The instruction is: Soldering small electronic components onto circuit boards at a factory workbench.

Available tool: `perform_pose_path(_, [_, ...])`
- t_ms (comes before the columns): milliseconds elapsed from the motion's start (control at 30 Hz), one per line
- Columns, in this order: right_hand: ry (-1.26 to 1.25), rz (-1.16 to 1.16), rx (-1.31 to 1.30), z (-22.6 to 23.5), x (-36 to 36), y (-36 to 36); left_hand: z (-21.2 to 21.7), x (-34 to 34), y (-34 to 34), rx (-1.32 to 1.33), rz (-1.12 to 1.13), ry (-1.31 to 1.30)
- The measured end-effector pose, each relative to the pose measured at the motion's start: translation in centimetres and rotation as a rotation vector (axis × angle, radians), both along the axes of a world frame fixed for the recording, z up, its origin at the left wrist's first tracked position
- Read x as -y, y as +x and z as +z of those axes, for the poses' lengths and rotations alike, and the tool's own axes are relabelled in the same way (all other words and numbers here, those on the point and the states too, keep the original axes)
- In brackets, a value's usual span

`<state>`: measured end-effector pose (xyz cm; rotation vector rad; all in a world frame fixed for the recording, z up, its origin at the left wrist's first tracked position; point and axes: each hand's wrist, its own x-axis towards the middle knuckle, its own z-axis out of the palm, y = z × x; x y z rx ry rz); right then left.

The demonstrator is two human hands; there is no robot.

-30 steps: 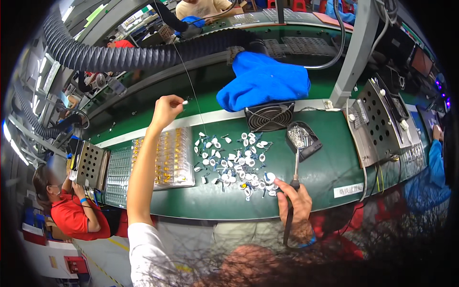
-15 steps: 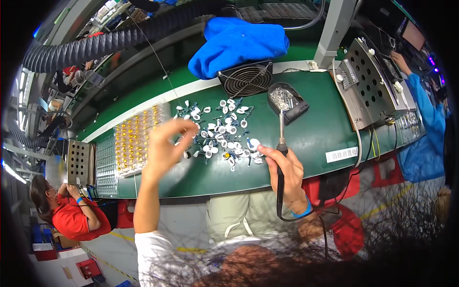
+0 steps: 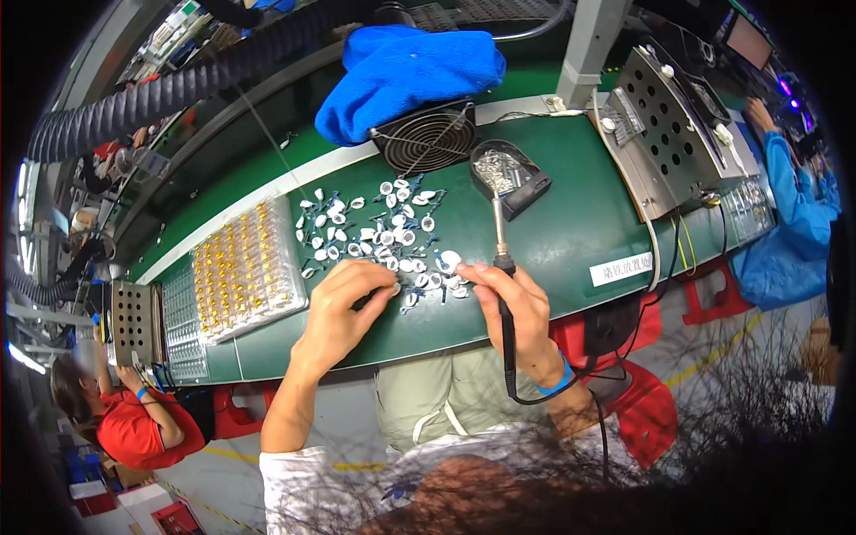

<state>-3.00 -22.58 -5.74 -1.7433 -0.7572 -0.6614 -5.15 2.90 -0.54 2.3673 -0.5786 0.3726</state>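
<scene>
My right hand (image 3: 519,312) is closed round a soldering iron (image 3: 506,308), its metal shaft pointing away from me. The thumb and forefinger of that hand also meet the edge of a round white piece (image 3: 448,261). To the left, my left hand (image 3: 337,312) is closed in a pinch at the near side of a loose pile of small white cup-shaped parts (image 3: 386,238) with dark blue wires. Something small and whitish shows at its fingertips, too small to make out. The pile lies spread on the green bench top (image 3: 571,232).
Left of the pile stands a clear tray (image 3: 245,267) of yellow-topped parts. Behind are a black fan (image 3: 430,141) with a blue cloth (image 3: 410,80) and a black dish (image 3: 526,192) of small metal bits. A perforated metal box (image 3: 664,129) stands right. Co-workers sit at both sides.
My left hand has come down and right to the pile's near edge, its fingers closing together. The right hand still holds the soldering iron. The whole view has shifted slightly.
</scene>
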Motion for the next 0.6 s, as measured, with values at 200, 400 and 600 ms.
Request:
perform_pose_path(200, [0.003,0.029,-0.022,0.6,0.1,-0.1,1.7,-0.3,1.2,-0.234,-0.013,-0.350])
perform_pose_path(400, [0.009,0.026,-0.093,-0.3,2.4,-1.9,1.4,2.3,5.2,-0.263,-0.216,-0.278])
perform_pose_path(600, [-0.170,-0.071,-0.009,-0.3,4.1,-2.4,-1.6,2.5,4.9,-0.317,-0.178,-0.368])
